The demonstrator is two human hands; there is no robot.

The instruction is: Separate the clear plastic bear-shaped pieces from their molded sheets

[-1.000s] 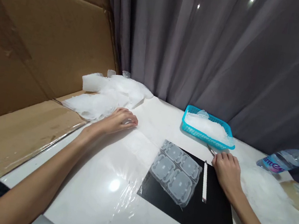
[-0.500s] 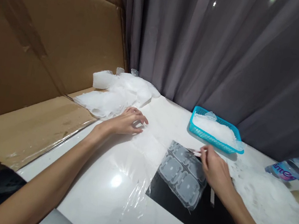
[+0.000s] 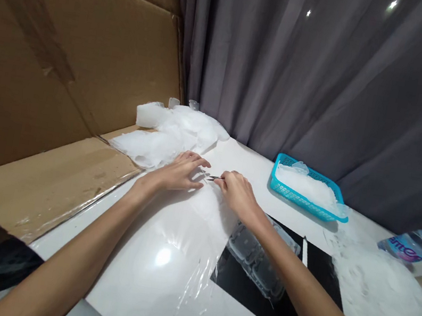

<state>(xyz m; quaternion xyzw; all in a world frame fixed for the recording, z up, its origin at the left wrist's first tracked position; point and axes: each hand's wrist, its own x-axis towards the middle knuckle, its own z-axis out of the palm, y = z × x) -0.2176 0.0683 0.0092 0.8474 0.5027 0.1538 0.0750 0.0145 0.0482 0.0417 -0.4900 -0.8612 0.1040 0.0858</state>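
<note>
Two bare hands meet over a glossy white table, seen from above. The left hand lies low over the table, its grip spread: thumb and fingers stand apart, opening toward the other hand. Whether its fingertips touch anything small is too fine to tell. The right hand has its grip pressed together, pinching a thin pointed tool whose dark tip points at the gap in the left hand. The tool is just above the table, between the hands.

Clear film with shiny wrinkles lies on the table nearer the viewer. To the right, a black sheet carries a clear moulded plastic piece, partly hidden by the right forearm, and a slim white strip.

Just behind the left hand is a pile of filmy white pieces, beside a large cardboard box. A turquoise basket holding more white material sits farther back on the right. At the far right are a spread of whitish material and a labelled plastic bottle on its side. A grey curtain hangs behind everything.
</note>
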